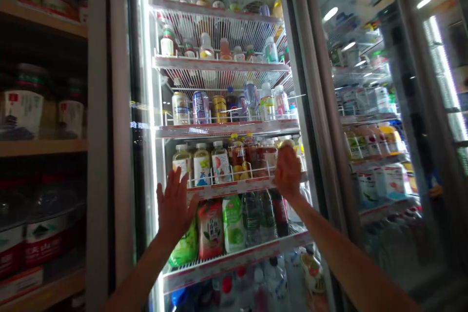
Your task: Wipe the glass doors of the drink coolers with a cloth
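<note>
My left hand (176,204) is raised with its fingers spread, in front of the left part of a lit drinks fridge. Behind its fingertips stands a pale-labelled juice bottle (182,161); no hold on it shows. A green drink bottle (185,246) is partly hidden behind that hand. On the right, my right hand (287,171) is closed at the fourth shelf's front rail (241,185). A pale round cap shows just above its fingers, but what the hand grips is hidden. Brown-drink bottles with yellow caps (237,151) stand to its left.
Wire shelves of bottles and cans rise above, with a shelf edge (226,129) just over my hands. Large bottles, such as a red one (210,229), fill the shelf below. A glass door (365,107) fronts the right side; a dark shelf rack (44,146) stands left.
</note>
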`<state>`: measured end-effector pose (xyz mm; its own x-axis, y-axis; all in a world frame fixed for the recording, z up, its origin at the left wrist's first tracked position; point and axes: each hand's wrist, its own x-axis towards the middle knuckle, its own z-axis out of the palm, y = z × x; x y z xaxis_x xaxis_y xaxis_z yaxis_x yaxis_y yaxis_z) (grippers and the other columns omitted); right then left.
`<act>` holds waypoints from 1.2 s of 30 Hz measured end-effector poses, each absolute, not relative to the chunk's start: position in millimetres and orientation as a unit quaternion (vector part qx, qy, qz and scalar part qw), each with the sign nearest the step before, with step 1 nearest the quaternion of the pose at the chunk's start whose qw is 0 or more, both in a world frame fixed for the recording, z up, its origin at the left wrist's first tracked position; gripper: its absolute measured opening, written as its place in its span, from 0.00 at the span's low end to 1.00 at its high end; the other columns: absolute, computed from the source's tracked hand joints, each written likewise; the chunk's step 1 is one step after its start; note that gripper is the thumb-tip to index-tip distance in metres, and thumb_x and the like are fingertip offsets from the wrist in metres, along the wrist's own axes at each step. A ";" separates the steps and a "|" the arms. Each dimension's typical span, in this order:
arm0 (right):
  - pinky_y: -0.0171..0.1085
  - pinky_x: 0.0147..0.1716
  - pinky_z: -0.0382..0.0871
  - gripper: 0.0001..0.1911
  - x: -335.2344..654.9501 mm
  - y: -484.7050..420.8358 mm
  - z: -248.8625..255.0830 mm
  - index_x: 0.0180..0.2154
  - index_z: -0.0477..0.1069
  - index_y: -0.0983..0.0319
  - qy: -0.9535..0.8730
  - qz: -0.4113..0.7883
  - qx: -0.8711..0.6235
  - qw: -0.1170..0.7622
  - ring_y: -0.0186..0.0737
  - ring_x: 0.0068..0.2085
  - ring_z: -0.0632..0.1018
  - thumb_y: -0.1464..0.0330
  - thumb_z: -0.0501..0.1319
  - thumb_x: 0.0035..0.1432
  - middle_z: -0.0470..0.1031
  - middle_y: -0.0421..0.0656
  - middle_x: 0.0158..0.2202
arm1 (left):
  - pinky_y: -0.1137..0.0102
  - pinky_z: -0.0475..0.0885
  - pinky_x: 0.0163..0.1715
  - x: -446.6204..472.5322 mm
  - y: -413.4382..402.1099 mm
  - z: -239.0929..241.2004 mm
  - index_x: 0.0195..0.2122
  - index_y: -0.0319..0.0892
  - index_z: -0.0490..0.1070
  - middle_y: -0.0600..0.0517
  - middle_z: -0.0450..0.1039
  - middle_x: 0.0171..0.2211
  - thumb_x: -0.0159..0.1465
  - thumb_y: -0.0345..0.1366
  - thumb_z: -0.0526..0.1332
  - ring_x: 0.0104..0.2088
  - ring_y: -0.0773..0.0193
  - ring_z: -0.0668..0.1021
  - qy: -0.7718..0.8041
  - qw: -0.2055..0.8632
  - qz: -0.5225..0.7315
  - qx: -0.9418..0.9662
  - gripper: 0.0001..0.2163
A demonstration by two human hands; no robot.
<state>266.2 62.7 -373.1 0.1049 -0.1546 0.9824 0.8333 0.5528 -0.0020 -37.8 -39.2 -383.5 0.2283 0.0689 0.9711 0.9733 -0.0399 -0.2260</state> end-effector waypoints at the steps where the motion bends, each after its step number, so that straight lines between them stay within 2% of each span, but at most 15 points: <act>1: 0.57 0.57 0.56 0.27 283.2 70.7 -361.3 0.59 0.57 0.69 -0.513 -0.341 -0.331 0.715 0.52 0.63 0.56 0.72 0.45 0.58 0.59 0.55 0.60 | 0.51 0.45 0.62 -45.1 -42.1 -379.8 0.63 0.41 0.47 0.40 0.50 0.63 0.64 0.40 0.48 0.65 0.54 0.51 -0.458 0.523 -0.433 -0.574 0.26; 3: 0.60 0.57 0.54 0.28 292.9 77.0 -340.3 0.59 0.56 0.69 -0.463 -0.318 -0.361 0.744 0.53 0.62 0.56 0.72 0.45 0.57 0.57 0.56 0.61 | 0.50 0.45 0.61 -53.1 -45.3 -369.6 0.62 0.40 0.49 0.39 0.50 0.63 0.65 0.41 0.47 0.64 0.52 0.51 -0.467 0.518 -0.437 -0.568 0.25; 5: 0.58 0.59 0.52 0.29 268.6 69.0 -329.2 0.61 0.54 0.68 -0.499 -0.332 -0.349 0.721 0.52 0.64 0.53 0.72 0.46 0.56 0.55 0.53 0.62 | 0.51 0.46 0.61 -51.4 -44.2 -357.6 0.61 0.38 0.51 0.39 0.51 0.63 0.65 0.42 0.46 0.64 0.52 0.52 -0.463 0.520 -0.441 -0.567 0.25; 9: 0.50 0.62 0.49 0.30 200.4 41.8 -337.4 0.62 0.53 0.63 -0.662 -0.413 -0.244 0.575 0.47 0.66 0.48 0.71 0.48 0.57 0.55 0.45 0.63 | 0.52 0.46 0.61 -38.0 -35.7 -338.6 0.60 0.37 0.55 0.38 0.53 0.62 0.65 0.42 0.45 0.64 0.53 0.53 -0.435 0.530 -0.442 -0.578 0.24; 11: 0.49 0.62 0.50 0.30 204.6 41.0 -342.1 0.62 0.53 0.62 -0.687 -0.435 -0.222 0.539 0.46 0.65 0.49 0.72 0.49 0.57 0.57 0.44 0.62 | 0.51 0.46 0.61 -37.8 -33.6 -333.3 0.59 0.37 0.55 0.38 0.53 0.62 0.65 0.43 0.45 0.64 0.52 0.53 -0.434 0.526 -0.439 -0.585 0.24; 12: 0.49 0.61 0.51 0.30 218.8 45.2 -341.0 0.61 0.54 0.62 -0.673 -0.431 -0.234 0.554 0.46 0.65 0.51 0.72 0.48 0.57 0.57 0.45 0.62 | 0.51 0.45 0.61 -40.2 -34.0 -331.1 0.60 0.38 0.55 0.39 0.53 0.62 0.65 0.43 0.45 0.64 0.52 0.53 -0.437 0.523 -0.440 -0.585 0.24; 16: 0.55 0.58 0.54 0.27 291.1 75.1 -307.9 0.59 0.56 0.69 -0.493 -0.345 -0.340 0.722 0.50 0.63 0.56 0.73 0.45 0.58 0.57 0.55 0.60 | 0.51 0.44 0.62 -56.7 -41.5 -319.3 0.61 0.40 0.52 0.41 0.51 0.63 0.64 0.43 0.45 0.64 0.53 0.53 -0.449 0.524 -0.443 -0.573 0.25; 19: 0.56 0.59 0.51 0.27 279.8 75.6 -277.8 0.59 0.57 0.69 -0.466 -0.330 -0.348 0.744 0.49 0.63 0.55 0.73 0.45 0.57 0.58 0.54 0.60 | 0.50 0.45 0.61 -62.6 -45.9 -304.9 0.61 0.39 0.53 0.40 0.51 0.63 0.64 0.43 0.45 0.64 0.52 0.53 -0.457 0.526 -0.444 -0.564 0.25; 21: 0.50 0.61 0.52 0.27 235.7 58.8 -271.2 0.59 0.57 0.66 -0.528 -0.360 -0.314 0.702 0.46 0.64 0.53 0.73 0.47 0.56 0.58 0.49 0.61 | 0.49 0.46 0.61 -61.3 -45.4 -295.6 0.60 0.37 0.55 0.39 0.51 0.63 0.64 0.44 0.45 0.64 0.50 0.53 -0.464 0.519 -0.451 -0.559 0.25; 24: 0.48 0.63 0.48 0.30 170.7 32.1 -281.9 0.61 0.54 0.66 -0.670 -0.435 -0.214 0.562 0.46 0.65 0.48 0.71 0.51 0.56 0.53 0.45 0.64 | 0.48 0.46 0.61 -58.2 -41.9 -287.7 0.60 0.36 0.55 0.39 0.51 0.63 0.63 0.44 0.44 0.64 0.49 0.53 -0.469 0.512 -0.457 -0.556 0.26; 26: 0.47 0.63 0.48 0.30 162.5 27.4 -291.2 0.61 0.54 0.64 -0.718 -0.468 -0.165 0.487 0.45 0.66 0.47 0.70 0.51 0.56 0.53 0.42 0.64 | 0.48 0.46 0.61 -60.3 -41.2 -287.3 0.59 0.36 0.55 0.39 0.51 0.63 0.64 0.45 0.44 0.64 0.50 0.53 -0.466 0.517 -0.455 -0.556 0.26; 27: 0.47 0.63 0.48 0.30 171.5 29.9 -292.9 0.61 0.54 0.63 -0.718 -0.470 -0.168 0.485 0.45 0.66 0.48 0.70 0.51 0.56 0.54 0.42 0.64 | 0.48 0.46 0.61 -63.3 -42.0 -288.1 0.59 0.36 0.56 0.39 0.51 0.63 0.64 0.45 0.44 0.64 0.50 0.54 -0.464 0.522 -0.453 -0.554 0.26; 32: 0.57 0.58 0.53 0.29 243.2 61.7 -262.3 0.61 0.54 0.68 -0.521 -0.347 -0.320 0.711 0.52 0.64 0.54 0.74 0.46 0.56 0.56 0.53 0.61 | 0.49 0.48 0.60 -89.4 -55.2 -291.4 0.57 0.36 0.58 0.39 0.54 0.62 0.64 0.45 0.43 0.63 0.50 0.55 -0.483 0.535 -0.433 -0.541 0.25; 34: 0.59 0.58 0.52 0.30 227.8 60.7 -250.1 0.61 0.53 0.67 -0.498 -0.321 -0.312 0.743 0.54 0.64 0.53 0.75 0.46 0.56 0.57 0.53 0.60 | 0.49 0.48 0.60 -97.9 -60.0 -290.1 0.57 0.37 0.58 0.39 0.54 0.62 0.64 0.45 0.43 0.63 0.51 0.56 -0.491 0.535 -0.423 -0.542 0.24; 36: 0.57 0.60 0.51 0.31 180.8 44.4 -251.8 0.62 0.51 0.65 -0.559 -0.335 -0.263 0.712 0.53 0.64 0.51 0.74 0.48 0.55 0.56 0.50 0.61 | 0.49 0.49 0.60 -102.6 -62.6 -288.7 0.57 0.37 0.58 0.39 0.55 0.61 0.64 0.45 0.43 0.63 0.51 0.57 -0.495 0.534 -0.416 -0.544 0.24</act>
<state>180.8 44.4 -251.8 0.1508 -0.1825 0.9716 0.7699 0.6382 0.0004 -102.6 -62.6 -288.7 0.1634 0.0943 0.9820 0.9837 0.0607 -0.1695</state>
